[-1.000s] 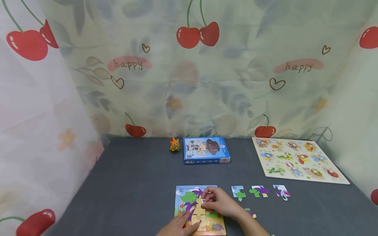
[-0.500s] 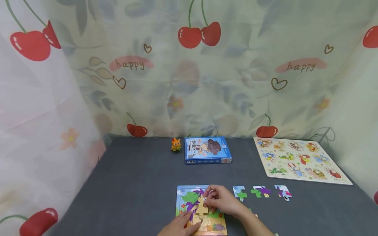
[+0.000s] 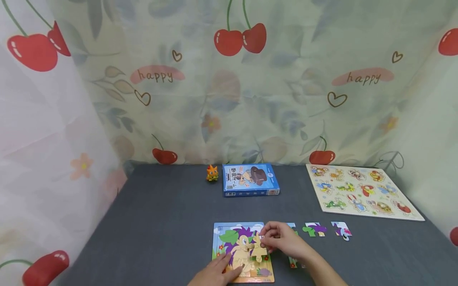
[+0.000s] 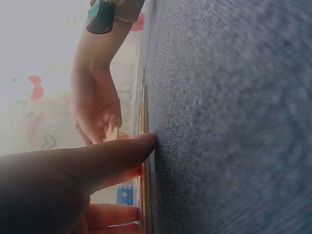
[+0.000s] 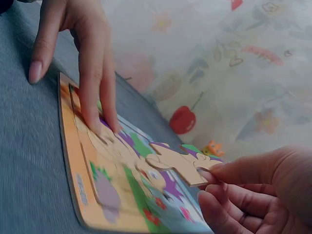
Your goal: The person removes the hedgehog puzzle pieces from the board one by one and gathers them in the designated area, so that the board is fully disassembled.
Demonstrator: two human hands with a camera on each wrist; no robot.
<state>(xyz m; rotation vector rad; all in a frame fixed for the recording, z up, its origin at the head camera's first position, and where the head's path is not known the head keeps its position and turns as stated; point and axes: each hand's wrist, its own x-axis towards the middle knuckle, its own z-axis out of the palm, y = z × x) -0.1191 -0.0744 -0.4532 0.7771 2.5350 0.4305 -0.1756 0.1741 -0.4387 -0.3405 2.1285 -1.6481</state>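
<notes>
A square hedgehog jigsaw board (image 3: 216, 242) lies at the front of the dark table in the head view. My left hand (image 3: 214, 272) rests on its lower left part, fingers extended onto the picture; in the left wrist view the thumb (image 4: 122, 151) reaches the board's edge. My right hand (image 3: 284, 241) pinches a tan and purple jigsaw piece (image 5: 178, 165) between thumb and fingers. That piece is tilted and raised over the board's right side. The hedgehog's printed face shows left of it.
Several loose jigsaw pieces, among them a green and purple one (image 3: 315, 229) and a white one (image 3: 342, 230), lie right of the board, some partly behind my right hand. Farther back are an orange figurine (image 3: 212, 173), a blue box (image 3: 250, 180) and an insect-picture board (image 3: 365, 192).
My right hand has lifted the tan piece off the middle of the board and moved right with it, uncovering the hedgehog's face. The left hand stays in about the same place.
</notes>
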